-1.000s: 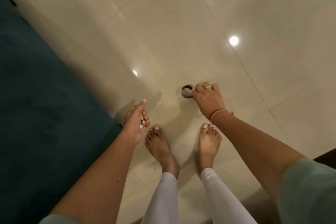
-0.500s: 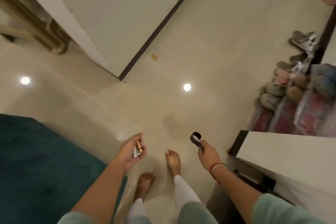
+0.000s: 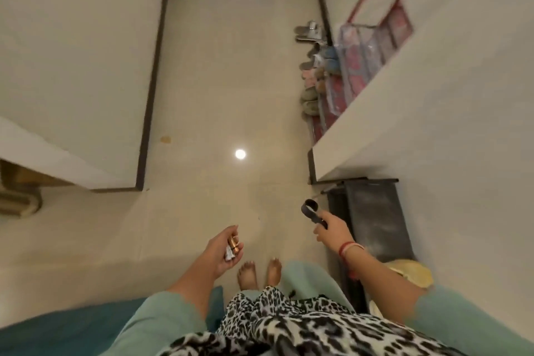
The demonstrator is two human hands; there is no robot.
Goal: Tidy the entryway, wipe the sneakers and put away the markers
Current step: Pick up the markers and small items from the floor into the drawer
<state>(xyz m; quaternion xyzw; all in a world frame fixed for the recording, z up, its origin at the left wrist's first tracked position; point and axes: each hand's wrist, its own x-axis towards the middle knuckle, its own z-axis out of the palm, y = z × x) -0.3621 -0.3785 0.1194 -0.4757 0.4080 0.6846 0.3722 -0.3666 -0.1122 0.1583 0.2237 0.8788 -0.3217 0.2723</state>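
My left hand [image 3: 222, 251] is curled around a small copper-coloured cylinder with a white end [image 3: 232, 248], held low in front of me. My right hand [image 3: 332, 230] grips a dark looped strap [image 3: 311, 211], its ring end sticking up and to the left of my fingers. Both hands hover over the pale tiled floor [image 3: 231, 95], just above my bare feet [image 3: 260, 272]. Farther down the hallway, a row of shoes and slippers [image 3: 312, 66] lines the right wall. No markers are visible.
A white wall with a dark skirting [image 3: 150, 81] closes the left side. A white wall corner [image 3: 404, 95] juts in on the right, with a dark bench [image 3: 375, 217] below it and a pink-handled clear bag [image 3: 372, 43] behind. A teal rug [image 3: 57, 329] lies at lower left.
I have stood up from crouching over the floor. My right hand lifted the dark looped strap off the tiles. The view swung from the floor and rug toward the hallway with the shoes.
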